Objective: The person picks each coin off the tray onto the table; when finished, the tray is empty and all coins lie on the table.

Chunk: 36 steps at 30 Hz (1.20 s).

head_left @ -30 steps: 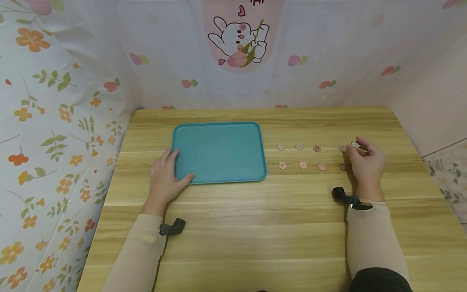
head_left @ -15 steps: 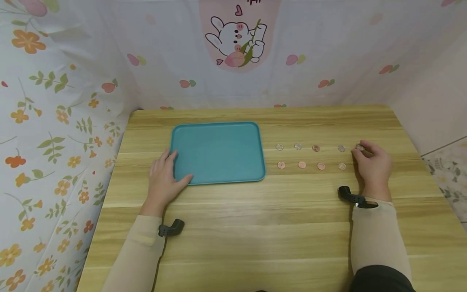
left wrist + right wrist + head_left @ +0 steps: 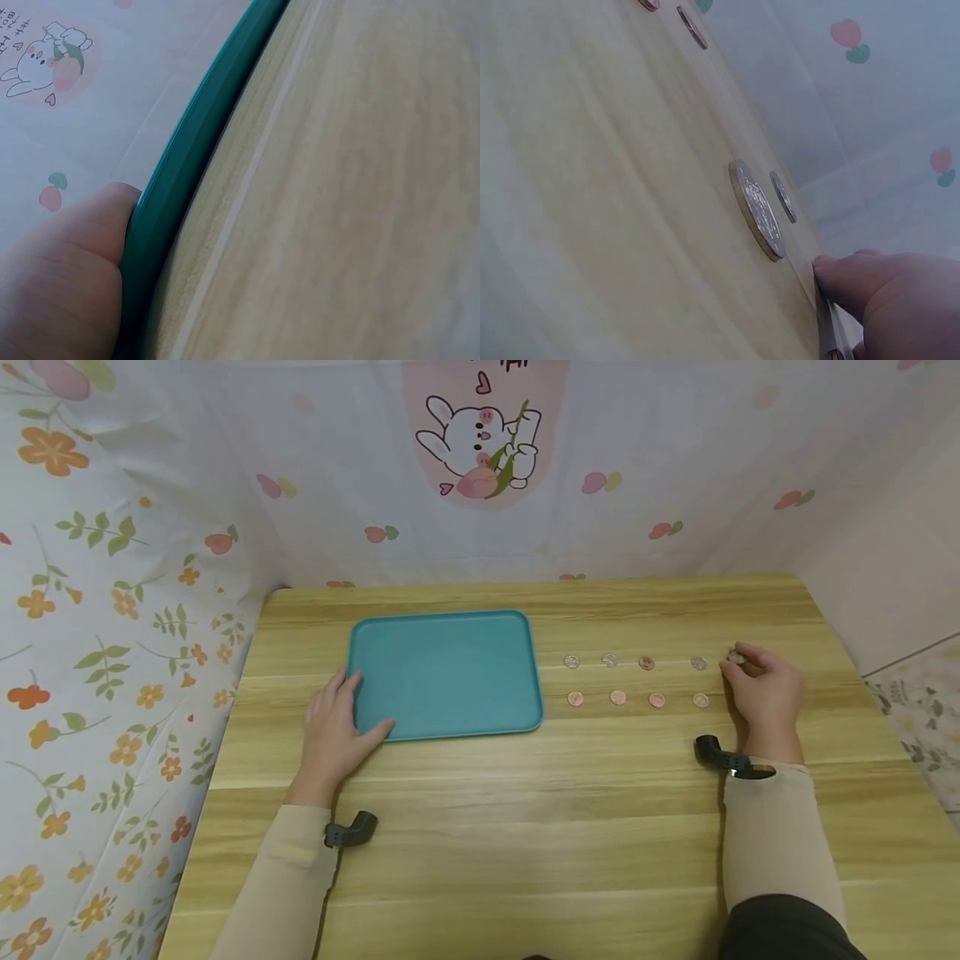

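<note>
My left hand (image 3: pixel 333 739) lies at the front left corner of a teal tray (image 3: pixel 450 677), fingers over its left rim and thumb on the front rim. In the left wrist view the thumb (image 3: pixel 67 262) touches the tray's rim (image 3: pixel 187 161). At the right, my right hand (image 3: pixel 767 697) pinches a coin (image 3: pixel 736 656) between thumb and fingers. Left of this hand lie two rows of coins, among them a silvery coin (image 3: pixel 698 663) and a two-tone coin (image 3: pixel 700 700). The two-tone coin (image 3: pixel 757 211) looks large in the right wrist view.
Further coins, such as a coppery coin (image 3: pixel 617 697) and a silvery coin (image 3: pixel 572 662), lie flat between the tray and my right hand. The wooden table (image 3: pixel 525 827) ends at the back against a printed curtain (image 3: pixel 315 527). A floral cloth (image 3: pixel 97 693) hangs on the left.
My right hand has shifted right, away from the coin rows, with the pinched coin; it dipped toward me, then rose slightly. My left hand and the tray stay put; the camera view drifted slightly.
</note>
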Motion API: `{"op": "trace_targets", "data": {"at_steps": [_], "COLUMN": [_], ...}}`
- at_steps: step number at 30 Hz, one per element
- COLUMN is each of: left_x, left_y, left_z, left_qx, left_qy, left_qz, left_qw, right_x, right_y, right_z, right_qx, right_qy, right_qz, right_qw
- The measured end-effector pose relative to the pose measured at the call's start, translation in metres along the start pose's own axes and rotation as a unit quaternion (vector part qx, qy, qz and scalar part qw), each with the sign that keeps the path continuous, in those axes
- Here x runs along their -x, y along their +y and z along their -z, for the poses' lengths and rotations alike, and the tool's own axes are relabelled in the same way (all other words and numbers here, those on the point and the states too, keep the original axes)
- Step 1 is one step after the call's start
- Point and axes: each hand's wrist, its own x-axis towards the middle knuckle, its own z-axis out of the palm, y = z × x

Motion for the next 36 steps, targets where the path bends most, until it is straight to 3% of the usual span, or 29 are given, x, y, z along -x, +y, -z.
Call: {"op": "trace_targets", "data": {"at_steps": [6, 26, 36], "left_x": [-0.0006, -0.0020, -0.0021], "left_y": [0.0000, -0.0005, -0.0016], "left_z": [0.0016, 0.0004, 0.0000], "left_qx": [0.005, 0.008, 0.004], "left_qy": [0.001, 0.000, 0.001], "left_qz": [0.000, 0.003, 0.007], "left_qw": [1.0000, 1.0000, 1.0000], "right_x": [-0.0007, -0.0037, -0.0049], "right_y": [0.0005, 0.0022, 0.0006], "right_z": [-0.0029, -0.0055, -0.0075], "right_qx": [-0.012, -0.022, -0.023], "right_qy": [0.016, 0.014, 0.019], "right_qz": [0.017, -0.006, 0.002], "right_qw": [0.9996, 0.9996, 0.9996]}}
